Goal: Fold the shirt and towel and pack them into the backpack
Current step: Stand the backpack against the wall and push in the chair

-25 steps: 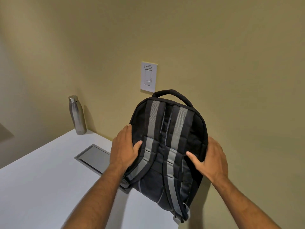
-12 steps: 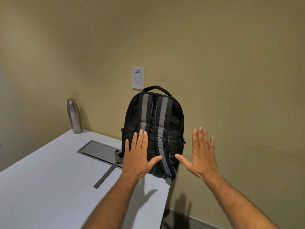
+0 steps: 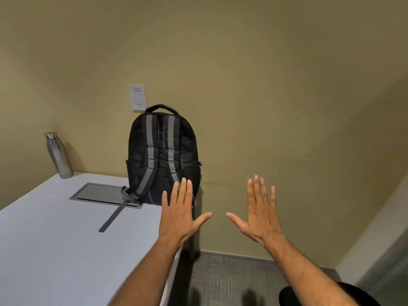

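Note:
A black backpack [image 3: 163,155] with grey straps stands upright at the far right corner of the white table [image 3: 55,235], leaning on the wall, its strap side facing me. One grey strap trails forward across the tabletop. My left hand [image 3: 180,215] is held flat with fingers spread in front of the backpack's lower edge, not touching it. My right hand [image 3: 259,215] is held the same way, out beyond the table's right edge. Both hold nothing. No shirt or towel is in view.
A steel bottle [image 3: 58,155] stands at the table's back left by the wall. A grey inset panel [image 3: 99,193] lies in the tabletop left of the backpack. A light switch [image 3: 137,97] is on the wall. Grey carpet [image 3: 231,279] lies right of the table.
Both hands let go of the backpack, which now stands on the table against the wall. The hands drew back with fingers spread, and the view pulled away from the backpack.

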